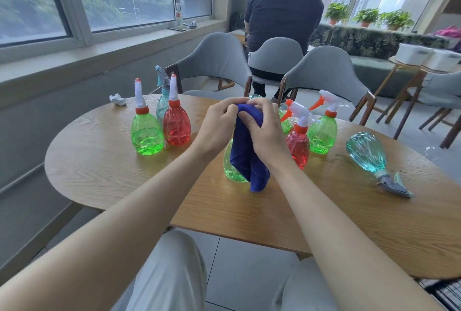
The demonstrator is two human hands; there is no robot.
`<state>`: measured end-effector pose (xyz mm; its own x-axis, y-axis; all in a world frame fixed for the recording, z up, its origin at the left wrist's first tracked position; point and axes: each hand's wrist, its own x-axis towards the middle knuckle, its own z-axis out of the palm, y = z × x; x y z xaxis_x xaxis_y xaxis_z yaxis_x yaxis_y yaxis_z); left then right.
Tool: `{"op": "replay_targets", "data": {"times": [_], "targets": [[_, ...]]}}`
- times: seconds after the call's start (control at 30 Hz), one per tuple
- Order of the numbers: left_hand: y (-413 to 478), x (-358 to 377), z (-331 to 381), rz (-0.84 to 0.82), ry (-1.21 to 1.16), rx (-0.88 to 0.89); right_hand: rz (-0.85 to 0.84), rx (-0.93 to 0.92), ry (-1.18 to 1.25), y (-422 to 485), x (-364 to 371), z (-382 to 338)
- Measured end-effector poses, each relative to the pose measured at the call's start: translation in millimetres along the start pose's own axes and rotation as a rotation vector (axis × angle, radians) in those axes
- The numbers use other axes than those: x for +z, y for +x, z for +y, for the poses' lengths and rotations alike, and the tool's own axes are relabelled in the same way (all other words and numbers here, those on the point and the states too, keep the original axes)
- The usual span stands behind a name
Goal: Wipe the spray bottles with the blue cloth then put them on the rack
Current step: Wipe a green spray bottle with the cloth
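Left hand (219, 126) and right hand (264, 131) grip the blue cloth (245, 158) over a green bottle (230, 171); a teal bottle (364, 152) lies at three o'clock.

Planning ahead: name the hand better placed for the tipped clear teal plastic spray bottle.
Right, probably. The right hand is nearer the teal bottle; the left hand would cross the blue cloth.

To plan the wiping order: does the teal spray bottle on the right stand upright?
No, the teal spray bottle lies on its side on the wooden table.
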<state>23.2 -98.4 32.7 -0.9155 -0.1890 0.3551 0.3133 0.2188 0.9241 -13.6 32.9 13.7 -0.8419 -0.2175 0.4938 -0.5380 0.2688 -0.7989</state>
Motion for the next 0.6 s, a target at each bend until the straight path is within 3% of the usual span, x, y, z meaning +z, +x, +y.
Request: {"op": "replay_targets", "data": {"times": [0.4,0.6], "targets": [[-2.7,-5.7,-0.2,0.135,0.188,0.128,0.075,0.07,-0.013,-6.1,-1.8,4.2],[-7.4,-0.4,-4.2,0.242,0.123,0.141,0.113,0.061,0.02,-9.3,0.1,5.5]]}}
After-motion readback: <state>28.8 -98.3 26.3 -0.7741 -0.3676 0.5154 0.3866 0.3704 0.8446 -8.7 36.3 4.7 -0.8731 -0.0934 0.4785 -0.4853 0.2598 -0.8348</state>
